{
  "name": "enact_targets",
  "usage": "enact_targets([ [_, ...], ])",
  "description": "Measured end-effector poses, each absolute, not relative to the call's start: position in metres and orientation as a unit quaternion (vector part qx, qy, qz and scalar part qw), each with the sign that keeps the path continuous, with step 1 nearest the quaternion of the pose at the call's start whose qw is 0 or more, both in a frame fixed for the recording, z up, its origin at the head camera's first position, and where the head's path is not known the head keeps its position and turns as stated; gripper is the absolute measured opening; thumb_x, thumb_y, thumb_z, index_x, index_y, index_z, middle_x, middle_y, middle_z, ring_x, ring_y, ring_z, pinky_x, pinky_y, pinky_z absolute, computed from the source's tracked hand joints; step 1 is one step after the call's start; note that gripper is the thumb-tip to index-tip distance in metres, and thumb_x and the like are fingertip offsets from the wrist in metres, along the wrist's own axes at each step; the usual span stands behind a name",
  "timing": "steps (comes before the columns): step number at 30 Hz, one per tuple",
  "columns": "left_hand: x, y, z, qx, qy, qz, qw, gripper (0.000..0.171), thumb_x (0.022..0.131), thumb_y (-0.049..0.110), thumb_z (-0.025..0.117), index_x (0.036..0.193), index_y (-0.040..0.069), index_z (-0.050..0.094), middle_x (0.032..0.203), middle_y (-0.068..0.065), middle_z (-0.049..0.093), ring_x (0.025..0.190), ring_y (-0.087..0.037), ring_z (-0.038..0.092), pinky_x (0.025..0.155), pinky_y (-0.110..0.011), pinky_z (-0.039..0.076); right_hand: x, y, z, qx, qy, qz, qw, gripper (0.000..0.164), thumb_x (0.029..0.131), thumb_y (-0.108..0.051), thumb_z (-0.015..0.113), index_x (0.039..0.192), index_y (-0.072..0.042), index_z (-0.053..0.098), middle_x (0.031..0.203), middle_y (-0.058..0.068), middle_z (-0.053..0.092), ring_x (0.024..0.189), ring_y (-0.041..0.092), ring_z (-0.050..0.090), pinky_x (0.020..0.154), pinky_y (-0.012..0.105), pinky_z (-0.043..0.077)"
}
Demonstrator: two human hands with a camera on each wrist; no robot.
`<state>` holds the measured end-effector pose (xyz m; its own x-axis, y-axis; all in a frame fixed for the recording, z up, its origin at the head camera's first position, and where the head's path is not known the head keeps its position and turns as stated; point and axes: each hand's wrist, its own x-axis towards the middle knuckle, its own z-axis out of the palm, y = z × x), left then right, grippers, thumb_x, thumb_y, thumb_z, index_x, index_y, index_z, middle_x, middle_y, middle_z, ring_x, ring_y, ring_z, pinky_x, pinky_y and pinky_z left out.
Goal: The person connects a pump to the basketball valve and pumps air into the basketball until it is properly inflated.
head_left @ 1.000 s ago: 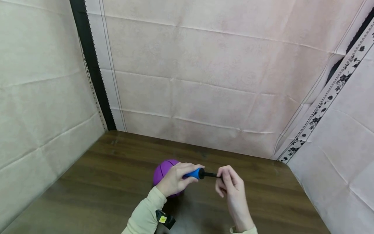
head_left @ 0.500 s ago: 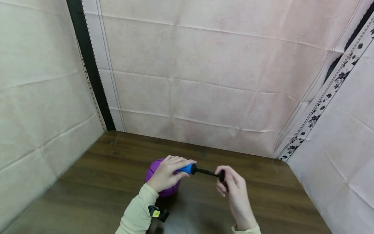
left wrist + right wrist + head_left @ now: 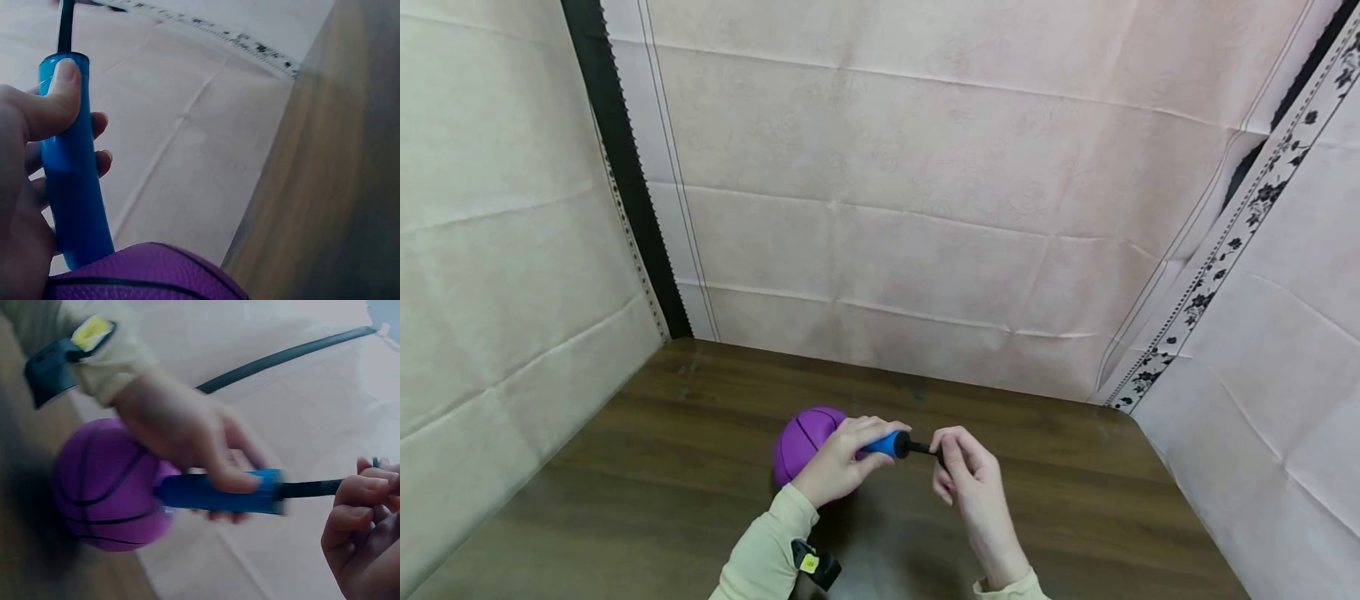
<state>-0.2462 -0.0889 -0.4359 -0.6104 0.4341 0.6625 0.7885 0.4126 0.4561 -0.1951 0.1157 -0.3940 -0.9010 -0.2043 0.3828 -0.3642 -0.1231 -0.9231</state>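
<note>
My left hand (image 3: 838,468) grips the blue barrel of a hand-held ball pump (image 3: 883,444), its thumb lying along the barrel in the left wrist view. The barrel's far end meets a purple basketball (image 3: 103,487) with black seams; whether a needle sits in the ball is hidden. Out of the barrel's other end comes a black rod (image 3: 309,489). To the right, my right hand (image 3: 973,479) holds the black handle at the rod's end with curled fingers. Only a short length of rod shows between the barrel and that hand.
Ball and hands are over a dark wooden table (image 3: 715,467). Pale creased cloth (image 3: 880,208) hangs behind it and at both sides. A black camera (image 3: 817,567) is strapped to the left wrist.
The rod was drawn out further half a second ago; it is now pushed back in. My right hand has moved left toward the barrel, and the left hand with the ball has shifted slightly.
</note>
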Motion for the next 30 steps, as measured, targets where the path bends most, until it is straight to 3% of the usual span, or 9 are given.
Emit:
enact_targets([
  [3,-0.247,-0.087,-0.437,-0.389,-0.809,-0.383,0.217,0.04,0.09,0.021,0.067,0.129,0.022,0.06,0.114,0.003,0.068,0.105,-0.011,0.062,0.092,-0.036,0.044,-0.201,0.108,-0.403,0.21,-0.672,0.71,0.032,0.031,0.105,-0.021,0.041,0.098,0.008,0.048,0.061,-0.004,0.034,0.048,0.003,0.035,0.043,0.02,0.033],
  [10,-0.245,-0.102,-0.425,-0.407,-0.808,-0.393,0.168,0.041,0.089,0.022,0.068,0.129,0.023,0.061,0.112,0.005,0.069,0.101,-0.008,0.062,0.089,-0.033,0.044,-0.198,0.116,-0.394,0.203,-0.687,0.697,-0.028,0.032,0.104,-0.028,0.045,0.101,0.003,0.053,0.062,-0.003,0.04,0.05,0.005,0.038,0.046,0.023,0.033],
  [17,-0.244,-0.113,-0.421,-0.359,-0.837,-0.389,0.138,0.039,0.093,0.028,0.063,0.132,0.03,0.058,0.121,0.006,0.066,0.108,-0.01,0.06,0.093,-0.039,0.043,-0.183,0.145,-0.371,0.298,-0.638,0.708,0.049,0.027,0.106,-0.008,0.033,0.096,-0.008,0.057,0.056,0.005,0.029,0.045,0.022,0.024,0.039,0.032,0.023],
  [21,-0.246,-0.104,-0.422,-0.376,-0.82,-0.414,0.119,0.038,0.096,0.031,0.058,0.133,0.027,0.057,0.123,0.003,0.065,0.106,-0.01,0.059,0.092,-0.034,0.044,-0.181,0.144,-0.369,0.29,-0.64,0.71,0.056,0.025,0.105,-0.006,0.036,0.093,-0.011,0.057,0.055,0.006,0.024,0.043,0.021,0.021,0.038,0.031,0.022],
  [26,-0.244,-0.093,-0.421,-0.418,-0.787,-0.442,0.103,0.038,0.097,0.028,0.057,0.134,0.019,0.057,0.117,-0.002,0.067,0.1,-0.011,0.059,0.084,-0.027,0.048,-0.186,0.126,-0.379,0.243,-0.657,0.712,0.043,0.022,0.104,-0.012,0.041,0.092,0.001,0.054,0.055,-0.001,0.027,0.042,0.014,0.023,0.038,0.029,0.021],
  [30,-0.243,-0.096,-0.423,-0.418,-0.804,-0.408,0.116,0.039,0.096,0.031,0.057,0.135,0.024,0.056,0.113,0.004,0.067,0.1,-0.007,0.059,0.087,-0.029,0.045,-0.192,0.117,-0.388,0.212,-0.687,0.695,0.012,0.029,0.104,-0.019,0.044,0.096,0.008,0.052,0.057,-0.005,0.035,0.044,0.006,0.03,0.041,0.022,0.027],
])
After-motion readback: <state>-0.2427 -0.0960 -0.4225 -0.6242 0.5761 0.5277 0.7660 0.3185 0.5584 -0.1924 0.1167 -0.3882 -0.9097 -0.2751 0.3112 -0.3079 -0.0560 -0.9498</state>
